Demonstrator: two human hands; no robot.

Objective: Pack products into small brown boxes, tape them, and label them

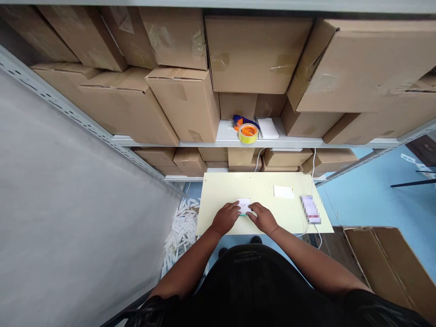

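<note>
A small white box with faint print on its top and a green lower edge sits at the near middle of the pale yellow table. My left hand grips its left side, fingers bent against the edge. From the other side my right hand holds the right edge between thumb and fingers. To the right of the box lies a white card or flat packet. Farther right is a phone-like device, its screen blurred, with white cables beside it.
Metal shelves full of cardboard boxes rise behind the table. A tape dispenser and a white stack stand on the shelf edge. White strips litter the floor at left, beside a grey wall. An opened carton is at right.
</note>
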